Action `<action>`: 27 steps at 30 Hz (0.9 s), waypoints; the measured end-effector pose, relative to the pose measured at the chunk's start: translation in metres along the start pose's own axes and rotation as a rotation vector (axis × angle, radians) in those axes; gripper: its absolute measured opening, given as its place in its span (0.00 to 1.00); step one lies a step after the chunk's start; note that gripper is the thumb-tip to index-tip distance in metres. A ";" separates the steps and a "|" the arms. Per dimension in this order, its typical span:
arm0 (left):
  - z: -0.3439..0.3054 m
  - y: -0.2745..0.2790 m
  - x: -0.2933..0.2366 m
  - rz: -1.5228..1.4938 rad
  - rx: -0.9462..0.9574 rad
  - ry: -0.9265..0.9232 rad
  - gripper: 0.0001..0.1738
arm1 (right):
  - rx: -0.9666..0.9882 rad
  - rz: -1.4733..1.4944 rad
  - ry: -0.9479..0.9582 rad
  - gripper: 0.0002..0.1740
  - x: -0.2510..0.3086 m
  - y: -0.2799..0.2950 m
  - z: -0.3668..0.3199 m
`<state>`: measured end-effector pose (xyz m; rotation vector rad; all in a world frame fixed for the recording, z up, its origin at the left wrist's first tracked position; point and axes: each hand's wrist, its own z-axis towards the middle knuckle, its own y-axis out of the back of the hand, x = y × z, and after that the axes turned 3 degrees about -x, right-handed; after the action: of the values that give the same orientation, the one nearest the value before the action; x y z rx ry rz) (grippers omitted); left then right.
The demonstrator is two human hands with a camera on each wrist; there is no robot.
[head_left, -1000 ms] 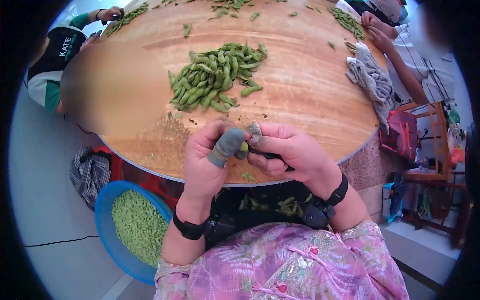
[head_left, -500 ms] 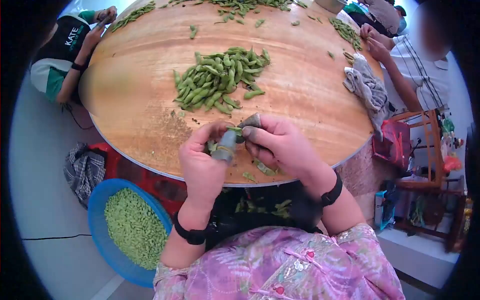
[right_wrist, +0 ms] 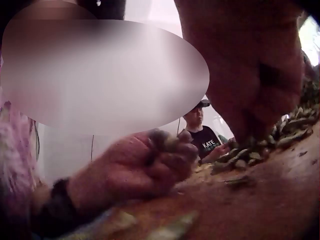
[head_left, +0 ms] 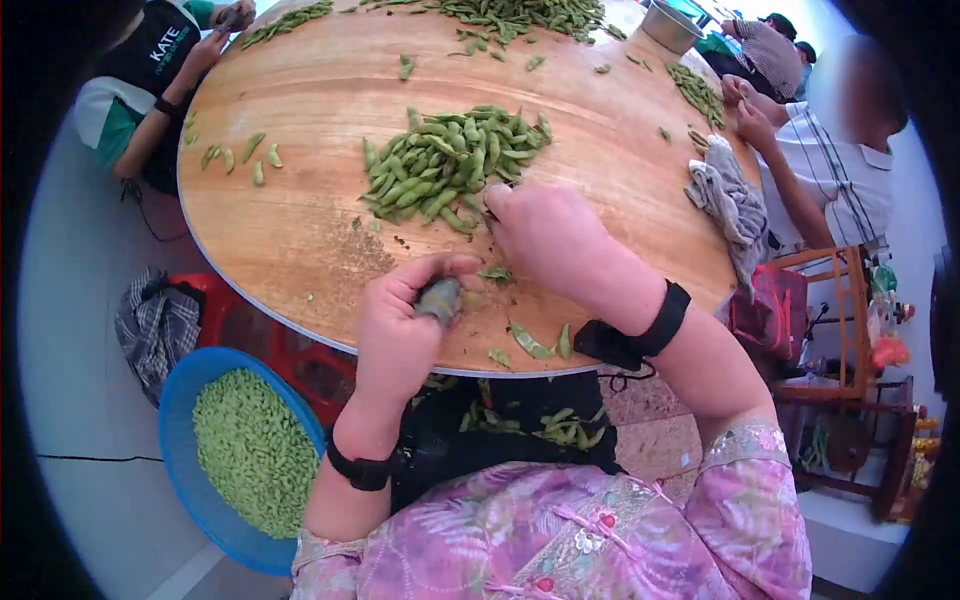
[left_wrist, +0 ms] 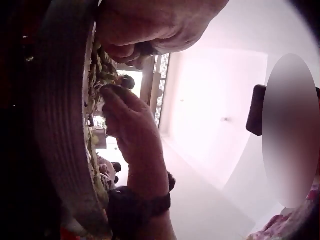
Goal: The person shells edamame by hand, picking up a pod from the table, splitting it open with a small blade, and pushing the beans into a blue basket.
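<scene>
My left hand (head_left: 395, 325) is held above the near part of the table, its fingers curled in and a grey cover on the thumb. A pale green bean (right_wrist: 172, 144) shows between its thumb and fingers in the right wrist view. My right hand (head_left: 555, 240) reaches forward, palm down, its fingertips at the near right edge of the heap of green soybean pods (head_left: 440, 165). Those fingertips are mostly hidden in the head view, and I cannot tell whether they pinch a pod. An opened pod (head_left: 530, 341) lies on the table near the front edge.
A blue basin (head_left: 175, 440) of shelled beans stands low at the left, beside a red stool (head_left: 250, 335). A grey cloth (head_left: 728, 205) hangs over the right table edge. More pods (head_left: 530, 14) lie at the back. Other people sit around the wooden table (head_left: 290, 190).
My hands were together over a pod; now they are apart. The right hand has moved forward to the heap, while the left has drawn slightly back. More opened pod pieces show by the front edge.
</scene>
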<state>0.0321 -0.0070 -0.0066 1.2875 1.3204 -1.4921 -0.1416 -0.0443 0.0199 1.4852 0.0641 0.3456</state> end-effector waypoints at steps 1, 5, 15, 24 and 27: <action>-0.002 -0.001 0.000 0.139 0.039 -0.082 0.14 | -0.049 0.054 0.008 0.10 -0.001 0.001 -0.002; 0.000 -0.002 -0.002 0.473 -0.004 -0.350 0.19 | -0.095 0.359 -0.016 0.10 -0.009 0.013 -0.015; 0.016 -0.002 0.003 0.615 -0.017 -0.379 0.13 | 0.015 0.598 0.185 0.08 -0.014 0.025 -0.030; 0.023 0.002 -0.005 0.931 0.128 -0.415 0.14 | 0.140 0.004 0.208 0.07 -0.021 0.019 0.003; 0.016 -0.007 -0.012 0.602 0.078 -0.112 0.16 | 0.093 0.066 0.184 0.07 -0.022 0.020 -0.012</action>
<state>0.0253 -0.0223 0.0064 1.4610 0.7120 -1.1694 -0.1691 -0.0380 0.0347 1.5467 0.1804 0.5389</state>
